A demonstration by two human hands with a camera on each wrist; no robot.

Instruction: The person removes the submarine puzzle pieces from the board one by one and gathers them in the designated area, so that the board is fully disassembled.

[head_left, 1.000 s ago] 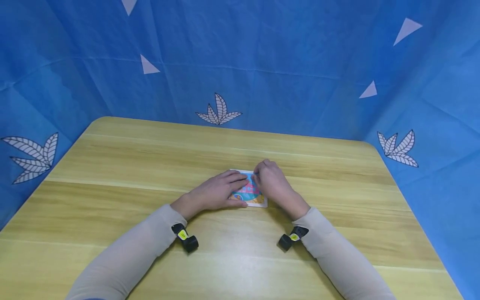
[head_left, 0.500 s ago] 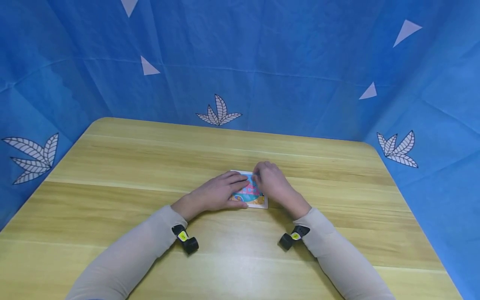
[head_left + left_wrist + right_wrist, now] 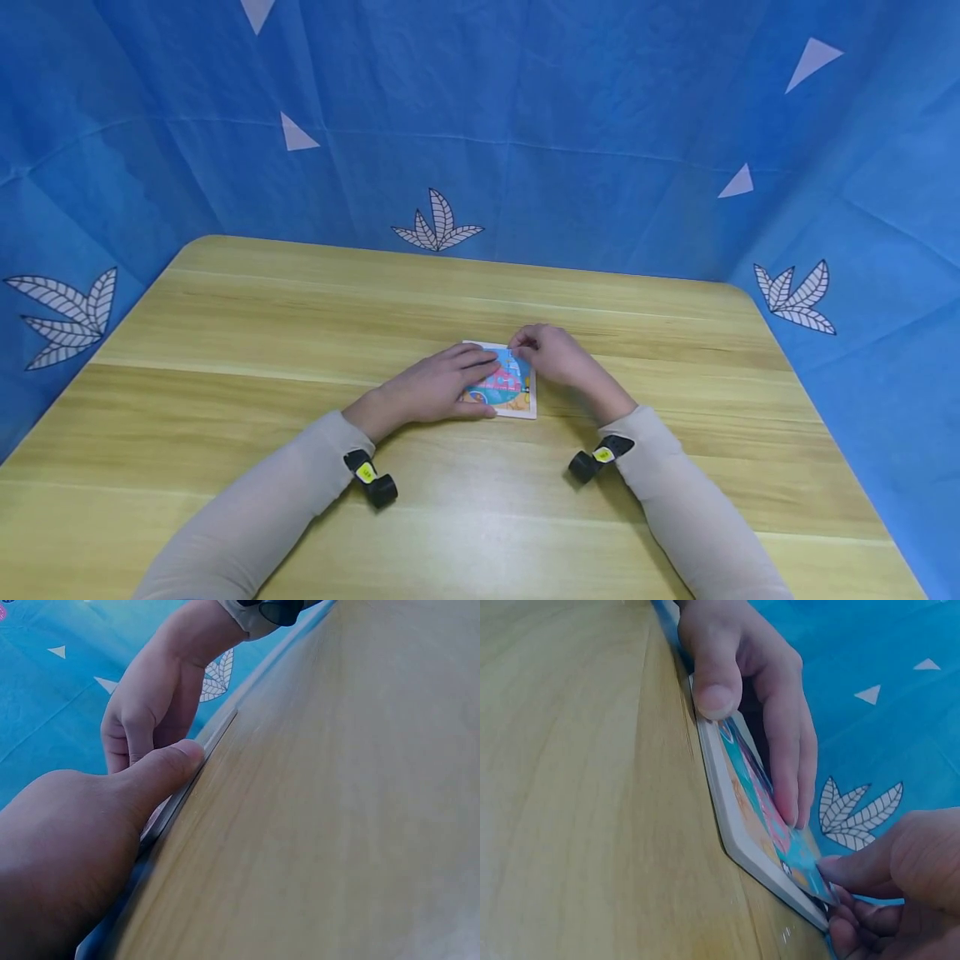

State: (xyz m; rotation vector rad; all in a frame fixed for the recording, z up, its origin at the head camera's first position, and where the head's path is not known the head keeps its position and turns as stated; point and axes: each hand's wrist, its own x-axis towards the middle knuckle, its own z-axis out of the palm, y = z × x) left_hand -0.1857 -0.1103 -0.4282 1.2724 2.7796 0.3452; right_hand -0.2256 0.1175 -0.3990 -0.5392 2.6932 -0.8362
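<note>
A small jigsaw puzzle (image 3: 504,383) with a blue, pink and yellow picture lies in a white-edged tray (image 3: 739,844) on the table. My left hand (image 3: 435,383) rests across its left part with fingers extended. The left thumb (image 3: 716,694) lies on the tray's near edge, while the other left fingers touch the picture. At the far right corner, my right hand (image 3: 558,354) pinches the picture's edge between thumb (image 3: 847,874) and curled fingers. In the right wrist view, that edge stands slightly raised from the tray. The left palm hides part of the picture.
The wood-grain table (image 3: 300,317) extends on all sides of the tray. Behind and beside it hangs a blue cloth (image 3: 585,150) with white leaves and triangles. Black wrist cameras (image 3: 380,490) are strapped over both sleeves.
My right hand has shifted slightly right and turned, its wrist swinging outward. More of the picture's right side is uncovered. My left hand has stayed in place.
</note>
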